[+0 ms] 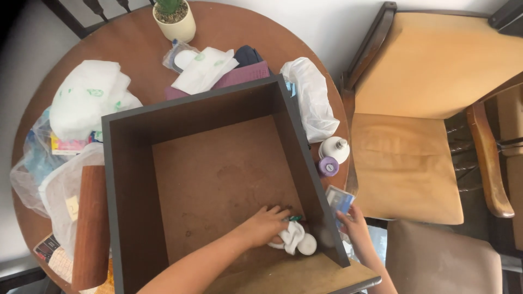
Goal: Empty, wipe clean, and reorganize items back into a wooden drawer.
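**Dark drawer on a round table, a white cloth pressed into its corner**

Dark laminate forms the tall, smooth walls of a square drawer [131,179] that sits open-topped on a round brown wooden table [229,27]. Its floor is matte brown fibreboard, dull and faintly stained with darker blotches.

Reaching in from below, the left hand [267,224] lies palm down in the near right corner of the drawer, fingers curled around a crumpled white cloth [291,238] which it presses against the floor. The cloth is soft and bunched, with a rounded white lump at its right end, touching the right wall. Something small and green peeks out by the fingertips; what it is cannot be told.

Outside that wall, the right hand [354,226] is closed on the wall's top edge, steadying the drawer. Just above it a flat blue and white packet [339,199] leans against the wall; whether the fingers touch it is unclear.

Beside the drawer on the table stand a squat white bottle [334,149] and a small purple cylinder [328,166]. Behind lie crinkled white plastic bags [311,98] and a pale pot [175,22] holding a green plant. To the right stands a wooden chair [414,163] with a worn tan cushion.
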